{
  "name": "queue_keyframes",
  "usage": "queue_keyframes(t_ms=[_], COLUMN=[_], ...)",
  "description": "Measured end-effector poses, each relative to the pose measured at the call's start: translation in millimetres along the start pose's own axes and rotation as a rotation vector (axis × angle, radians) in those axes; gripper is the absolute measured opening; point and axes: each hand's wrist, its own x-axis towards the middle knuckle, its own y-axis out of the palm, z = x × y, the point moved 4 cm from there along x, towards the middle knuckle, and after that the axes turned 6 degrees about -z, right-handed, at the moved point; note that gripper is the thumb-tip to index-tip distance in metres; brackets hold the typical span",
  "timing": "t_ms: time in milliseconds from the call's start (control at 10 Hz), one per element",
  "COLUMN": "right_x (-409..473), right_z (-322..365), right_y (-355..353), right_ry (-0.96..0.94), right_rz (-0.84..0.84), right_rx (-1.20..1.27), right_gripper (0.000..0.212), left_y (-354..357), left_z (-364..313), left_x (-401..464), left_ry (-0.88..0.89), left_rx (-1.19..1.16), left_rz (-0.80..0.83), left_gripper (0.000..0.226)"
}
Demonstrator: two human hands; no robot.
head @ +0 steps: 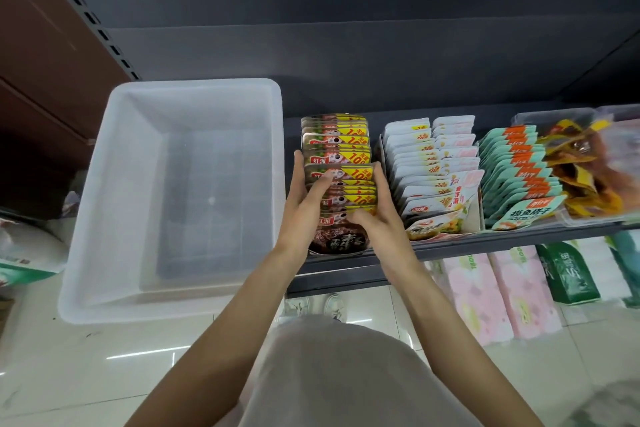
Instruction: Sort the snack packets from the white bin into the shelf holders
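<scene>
Floor (pixel 69 374) nearest: glossy pale tile, with the person's grey clothing low in centre and shoe toes (pixel 334 305) showing just under the shelf (pixel 485 239) edge. Pink rolls (pixel 498 291) and green bags (pixel 568 274) stacked below the shelf on the right. Bin (pixel 86 236), white and translucent, sits at left beside the shelf with nothing visible inside. Both forearms reach forward over the shelf front. Left hand (pixel 304 204) presses the left edge of the red packets (pixel 339 156), fingers fairly straight, thumb across a packet face. Right hand (pixel 377 208) grips the right edge, fingers curled around the front packets. Red packets stand in a tight row running back on the shelf, just right of the bin. Further right: white packets (pixel 426 163) in a holder, teal packets (pixel 519 170), then a clear tub (pixel 554 114) of orange packets. Dark back panel (pixel 346 45) behind; brown wall at far left.
</scene>
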Motion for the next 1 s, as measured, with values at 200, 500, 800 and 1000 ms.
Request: queue_keyframes(t_ms=[200, 500, 800, 1000], right_x=[-3, -8, -7, -26], right_z=[-2, 4, 9, 28], right_y=[-10, -10, -4, -16], right_ry=[0.011, -0.071, -0.084, -0.364], right_rz=[-0.064, -0.102, -0.103, -0.265], right_rx=[0.002, -0.116, -0.135, -0.173], right_gripper=[0.083, 0.077, 0.078, 0.067], left_y=[7, 4, 2, -1], left_z=[10, 11, 1, -12], left_x=[-9, -5, -3, -23], left_ry=[-0.001, 0.0, 0.032, 0.295], left_rx=[-0.03, -0.012, 0.011, 0.216], left_rz=[0.023, 0.038, 0.066, -0.075], left_gripper=[0.066, 0.066, 0.067, 0.059])
